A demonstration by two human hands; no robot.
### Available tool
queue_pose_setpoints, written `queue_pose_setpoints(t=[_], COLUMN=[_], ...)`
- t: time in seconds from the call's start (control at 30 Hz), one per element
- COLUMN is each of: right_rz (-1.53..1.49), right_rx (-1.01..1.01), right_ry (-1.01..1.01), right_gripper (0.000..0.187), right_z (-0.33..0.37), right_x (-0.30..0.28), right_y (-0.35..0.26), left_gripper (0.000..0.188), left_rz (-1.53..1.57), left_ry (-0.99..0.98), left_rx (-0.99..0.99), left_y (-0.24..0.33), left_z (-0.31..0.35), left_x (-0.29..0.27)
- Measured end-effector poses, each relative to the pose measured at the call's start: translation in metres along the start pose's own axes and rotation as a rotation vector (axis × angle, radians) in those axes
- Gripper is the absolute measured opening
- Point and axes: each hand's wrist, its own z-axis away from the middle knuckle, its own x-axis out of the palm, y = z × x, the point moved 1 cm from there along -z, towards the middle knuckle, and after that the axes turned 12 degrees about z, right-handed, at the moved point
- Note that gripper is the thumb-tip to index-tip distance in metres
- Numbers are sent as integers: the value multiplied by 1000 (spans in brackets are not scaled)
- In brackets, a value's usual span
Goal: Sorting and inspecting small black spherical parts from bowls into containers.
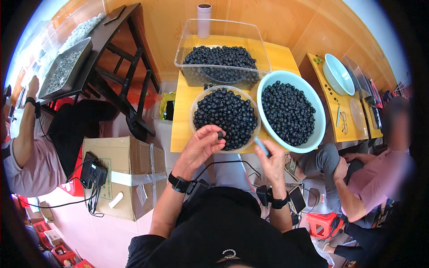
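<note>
My left hand [203,145] pinches one dark round bead [220,135] between thumb and fingers, over the near edge of a round clear tub. In my right hand [271,163] is a slim light-blue tool [261,146], gripped with its blue end toward the tub; its tip is too small to make out. Black beads with small holes [225,116] fill the round tub [193,117]. To its right stands a light-blue basin [320,111] holding many more of these beads. Behind both is a large clear rectangular bin [178,49], partly filled with them too.
A pink bottle [204,22] stands behind the bin on the yellow table [181,134]. At left, a cardboard box [129,178] carries a black device. A person [33,156] reaches to a tray on a dark table; another person [371,178] sits at right beside another yellow table.
</note>
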Motion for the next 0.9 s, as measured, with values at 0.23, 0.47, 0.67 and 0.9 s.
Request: queue_pose_setpoints(t=[0.23,0.47,0.67,0.9], right_rz=[61,248,283,283], right_rx=[-190,-305,-330,-352], right_ry=[-94,-96,-78,-92], right_gripper=[16,17,18,19], right_z=[-2,-3,-3,-3], right_x=[20,21,20,19], right_y=[-25,-34,-36,-34], left_gripper=[17,16,15,13], left_rz=[3,-34,-38,1], left_ry=[-41,-73,-54,-76], left_rx=[2,5,-1,-52], left_y=[-6,-6,-7,-6], left_z=[5,8,9,9], left_x=[3,2,1,-2])
